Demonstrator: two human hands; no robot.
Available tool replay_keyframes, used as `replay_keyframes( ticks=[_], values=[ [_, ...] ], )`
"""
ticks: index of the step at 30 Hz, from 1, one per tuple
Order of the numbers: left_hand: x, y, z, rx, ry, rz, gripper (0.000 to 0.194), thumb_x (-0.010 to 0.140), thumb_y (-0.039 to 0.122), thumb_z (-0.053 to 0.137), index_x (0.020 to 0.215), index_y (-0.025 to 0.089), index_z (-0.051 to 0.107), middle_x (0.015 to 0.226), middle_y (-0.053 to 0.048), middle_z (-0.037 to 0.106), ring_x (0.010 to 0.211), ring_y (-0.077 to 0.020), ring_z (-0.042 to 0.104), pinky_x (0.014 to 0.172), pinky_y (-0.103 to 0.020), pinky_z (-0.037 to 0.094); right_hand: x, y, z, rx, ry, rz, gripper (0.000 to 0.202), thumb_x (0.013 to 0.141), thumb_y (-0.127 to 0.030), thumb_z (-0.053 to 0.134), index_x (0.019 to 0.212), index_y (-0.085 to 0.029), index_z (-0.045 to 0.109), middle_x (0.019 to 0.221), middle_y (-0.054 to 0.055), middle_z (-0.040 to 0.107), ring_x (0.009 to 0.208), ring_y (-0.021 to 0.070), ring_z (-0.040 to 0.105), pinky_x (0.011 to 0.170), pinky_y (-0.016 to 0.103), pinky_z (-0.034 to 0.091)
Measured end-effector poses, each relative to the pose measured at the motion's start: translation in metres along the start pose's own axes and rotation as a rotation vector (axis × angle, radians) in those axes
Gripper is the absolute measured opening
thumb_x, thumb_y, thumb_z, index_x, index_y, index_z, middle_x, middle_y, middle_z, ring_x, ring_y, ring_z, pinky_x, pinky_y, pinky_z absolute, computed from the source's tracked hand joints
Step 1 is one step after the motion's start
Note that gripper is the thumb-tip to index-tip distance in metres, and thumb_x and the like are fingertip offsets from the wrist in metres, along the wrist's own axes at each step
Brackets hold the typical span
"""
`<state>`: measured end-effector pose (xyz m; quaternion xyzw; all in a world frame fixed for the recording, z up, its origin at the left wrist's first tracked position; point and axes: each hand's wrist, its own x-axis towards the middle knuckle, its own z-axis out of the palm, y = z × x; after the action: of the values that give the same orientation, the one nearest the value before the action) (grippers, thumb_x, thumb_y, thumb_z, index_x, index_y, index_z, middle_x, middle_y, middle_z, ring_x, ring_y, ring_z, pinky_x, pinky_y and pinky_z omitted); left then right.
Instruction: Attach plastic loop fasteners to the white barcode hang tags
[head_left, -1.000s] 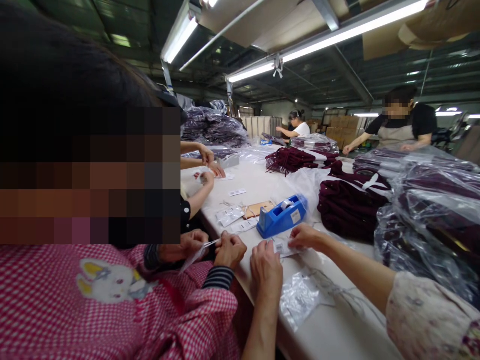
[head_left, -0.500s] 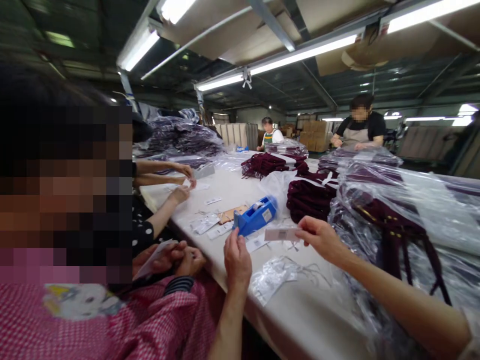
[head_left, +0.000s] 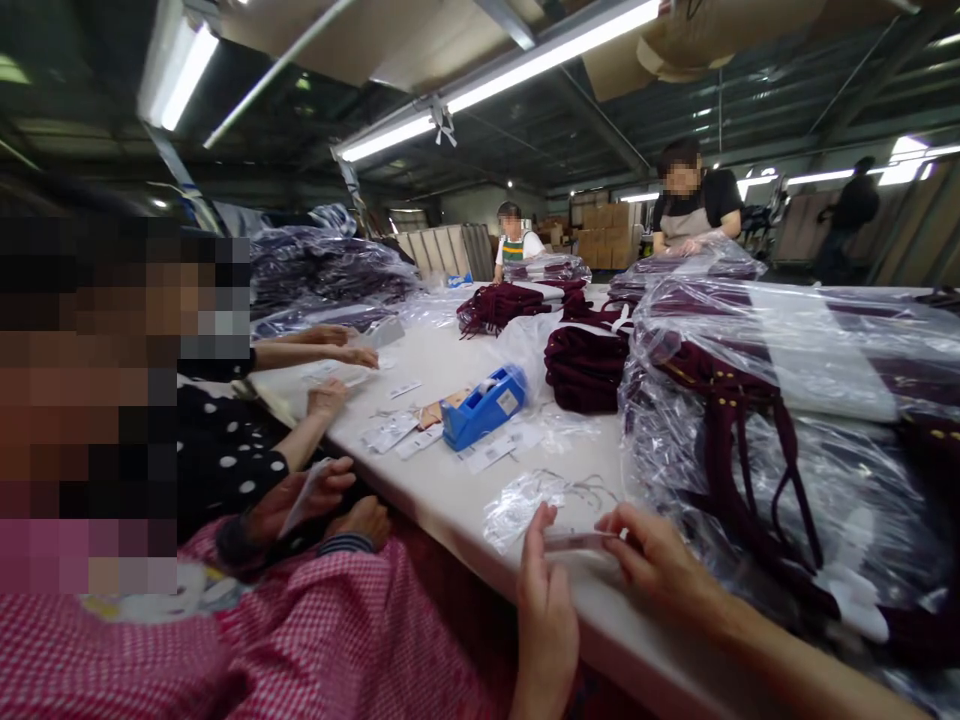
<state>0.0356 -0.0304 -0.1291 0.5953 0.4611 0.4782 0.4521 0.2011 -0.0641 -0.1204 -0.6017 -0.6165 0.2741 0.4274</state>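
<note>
Between thumb and fingers, my right hand pinches the right end of a narrow white label, low over the table's near edge. My left hand is at the label's other end, fingers stretched upward; whether they touch the label is hard to see. Just beyond lie clear plastic packets with thin strings. Farther back stands a blue tape dispenser, with printed white labels in front of it.
Plastic-wrapped maroon garments are piled on the right, beside a folded maroon stack. At left, a co-worker in a pink checked sleeve sits close, holding a white slip. Another's hands work over the white table.
My right hand has brought the label down and nearer, away from the dispenser. My left hand has moved right to the label's free end. The camera view has shifted.
</note>
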Motion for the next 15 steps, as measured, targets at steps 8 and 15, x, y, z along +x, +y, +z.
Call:
replay_keyframes(
  ticks=[8,15],
  values=[
    [0.0041,-0.0083,0.0023,0.105,0.024,-0.001,0.058,0.082,0.005,0.032,0.138,0.018,0.04,0.14,-0.011,0.051,0.133,-0.0194,0.043,0.116,-0.045,0.024,-0.0011,0.0013,0.0022,-0.154,-0.085,-0.088,0.013,0.089,-0.02,0.045,0.081,-0.02,0.055,0.077,0.003,0.064,0.071,0.0183,0.058,0.066,0.027,0.042],
    [0.0029,-0.0071,0.0027,0.232,-0.013,0.071,0.051,0.084,0.009,0.034,0.133,0.018,0.045,0.123,-0.01,0.063,0.117,-0.0204,0.056,0.105,-0.042,0.038,-0.0011,0.0084,0.0076,-0.233,-0.124,-0.164,0.019,0.093,-0.015,0.039,0.088,-0.018,0.057,0.085,0.006,0.063,0.078,0.0193,0.057,0.072,0.029,0.041]
  ],
)
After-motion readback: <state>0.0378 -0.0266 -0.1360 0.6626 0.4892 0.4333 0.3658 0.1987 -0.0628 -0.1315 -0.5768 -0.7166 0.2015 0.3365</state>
